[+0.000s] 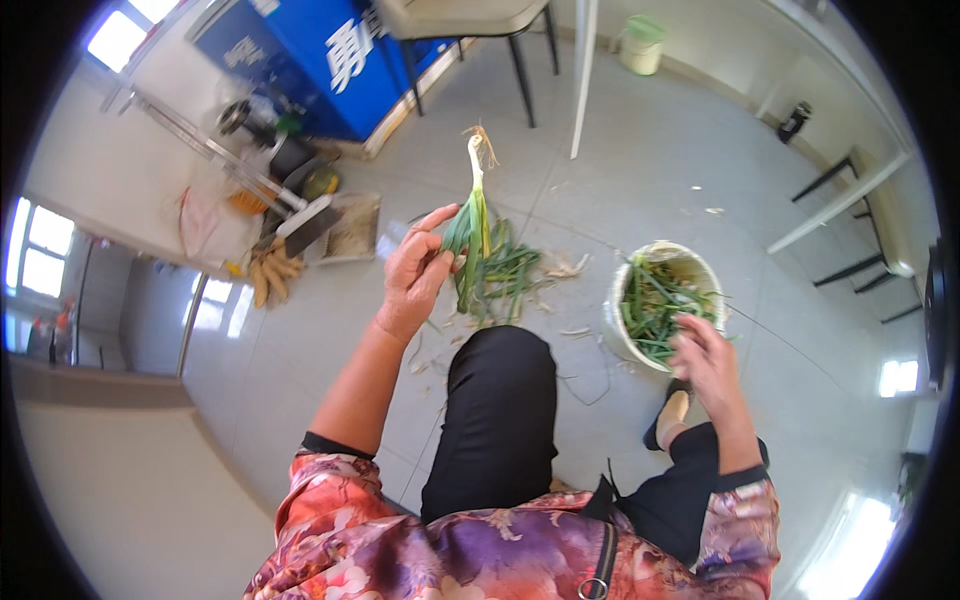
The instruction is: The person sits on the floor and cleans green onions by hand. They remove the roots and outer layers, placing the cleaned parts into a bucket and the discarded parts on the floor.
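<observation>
My left hand [417, 274] grips a leafy green allium plant [475, 214] by its leaves, with the white stem and stringy roots pointing up and away. Under and beyond it, a loose pile of the same green stalks [514, 266] lies on the tiled floor. At the right, my right hand [701, 352] is over the near edge of a white bucket [613, 330], fingers bent. Whether anything is between those fingers cannot be told. Green leaf scraps [652, 311] and pale trimmings fill much of the bucket.
Pale peelings [574, 332] are scattered on the floor. At the left are a broom [311, 225], a dustpan [356, 229] and a bunch of knobbly tan roots [271, 271]. A chair [465, 19], a white table leg [583, 82] and a green-lidded bin [642, 46] stand farther off.
</observation>
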